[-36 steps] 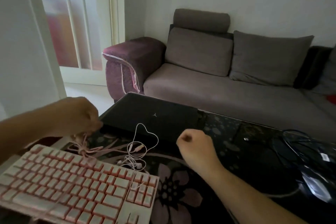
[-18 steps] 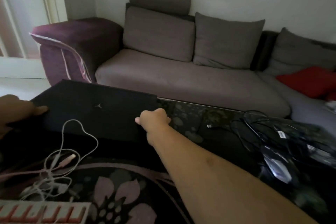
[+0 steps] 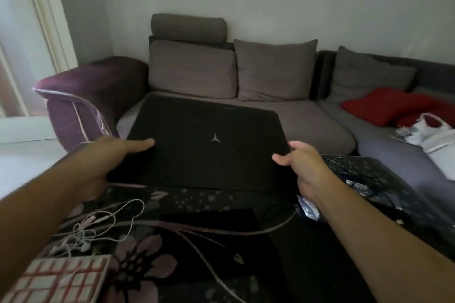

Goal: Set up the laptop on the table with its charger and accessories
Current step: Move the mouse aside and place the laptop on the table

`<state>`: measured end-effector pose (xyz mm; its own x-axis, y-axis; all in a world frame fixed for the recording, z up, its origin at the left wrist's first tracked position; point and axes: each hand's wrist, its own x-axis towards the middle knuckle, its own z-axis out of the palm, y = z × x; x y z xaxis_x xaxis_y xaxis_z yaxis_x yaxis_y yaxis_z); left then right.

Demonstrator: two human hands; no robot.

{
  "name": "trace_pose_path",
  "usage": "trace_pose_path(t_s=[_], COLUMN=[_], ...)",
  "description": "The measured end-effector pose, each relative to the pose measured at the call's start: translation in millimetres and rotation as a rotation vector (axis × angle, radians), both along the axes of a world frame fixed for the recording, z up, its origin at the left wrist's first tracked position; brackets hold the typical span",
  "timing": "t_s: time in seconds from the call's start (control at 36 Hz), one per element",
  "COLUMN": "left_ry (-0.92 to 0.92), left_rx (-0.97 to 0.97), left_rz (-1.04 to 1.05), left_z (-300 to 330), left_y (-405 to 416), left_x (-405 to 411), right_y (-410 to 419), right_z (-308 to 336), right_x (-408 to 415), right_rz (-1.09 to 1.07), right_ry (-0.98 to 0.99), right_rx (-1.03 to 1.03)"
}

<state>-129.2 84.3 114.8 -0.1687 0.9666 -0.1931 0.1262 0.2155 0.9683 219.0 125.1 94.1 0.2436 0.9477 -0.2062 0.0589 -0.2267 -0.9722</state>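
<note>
A closed black laptop point(image 3: 206, 145) with a small silver star logo is lifted and tilted above the dark flowered table point(image 3: 197, 253). My left hand point(image 3: 110, 157) grips its left edge, thumb lying on the lid. My right hand point(image 3: 300, 162) grips the right edge, thumb on top. A pink-and-white keyboard point(image 3: 56, 280) lies at the near left corner. White earphones point(image 3: 98, 226) are tangled just beyond it. A mouse point(image 3: 307, 209) shows under my right wrist, with black cables and a charger point(image 3: 364, 187) to the right.
A grey sofa point(image 3: 246, 115) with a purple armrest point(image 3: 93, 96) stands right behind the table. A red cushion point(image 3: 384, 106) and a white bag point(image 3: 428, 130) lie on it at the right. A black mat point(image 3: 209, 219) lies mid-table.
Both hands have closed on the laptop's sides and raised it off the table, tilting it toward me. The view has swung to the right and up.
</note>
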Motion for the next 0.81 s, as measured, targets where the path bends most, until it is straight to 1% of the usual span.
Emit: trace_pose_path(t_s=[0.06, 0.17, 0.22, 0.36, 0.5, 0.61, 0.81], left_ry=[-0.007, -0.007, 0.021, 0.085, 0.140, 0.229, 0.373], left_rx=[-0.048, -0.077, -0.129, -0.225, -0.329, -0.274, -0.198], left_rz=[-0.043, 0.064, 0.081, 0.103, 0.110, 0.124, 0.145], left_z=[-13.1, -58.9, -78.0, -130.4, -146.1, -158.3, -141.2], left_y=[-15.8, -29.2, -38.9, -36.2, -26.1, -16.9, -10.3], left_x=[26.5, 44.4, 49.1, 31.9, 22.3, 17.7, 30.3], right_y=[-25.3, -60.3, -69.1, -76.2, -69.1, -60.5, -43.3], right_z=[-0.2, -26.0, -43.5, -83.2, -98.4, -101.1, -106.2], right_x=[17.9, 38.4, 43.9, 42.8, 36.4, 32.7, 35.2], right_rz=[0.012, 0.024, 0.033, 0.066, 0.091, 0.085, 0.087], right_ry=[-0.030, -0.065, -0.096, -0.052, -0.102, -0.138, -0.243], right_rx=[-0.009, -0.103, -0.144, -0.219, -0.223, -0.226, -0.246])
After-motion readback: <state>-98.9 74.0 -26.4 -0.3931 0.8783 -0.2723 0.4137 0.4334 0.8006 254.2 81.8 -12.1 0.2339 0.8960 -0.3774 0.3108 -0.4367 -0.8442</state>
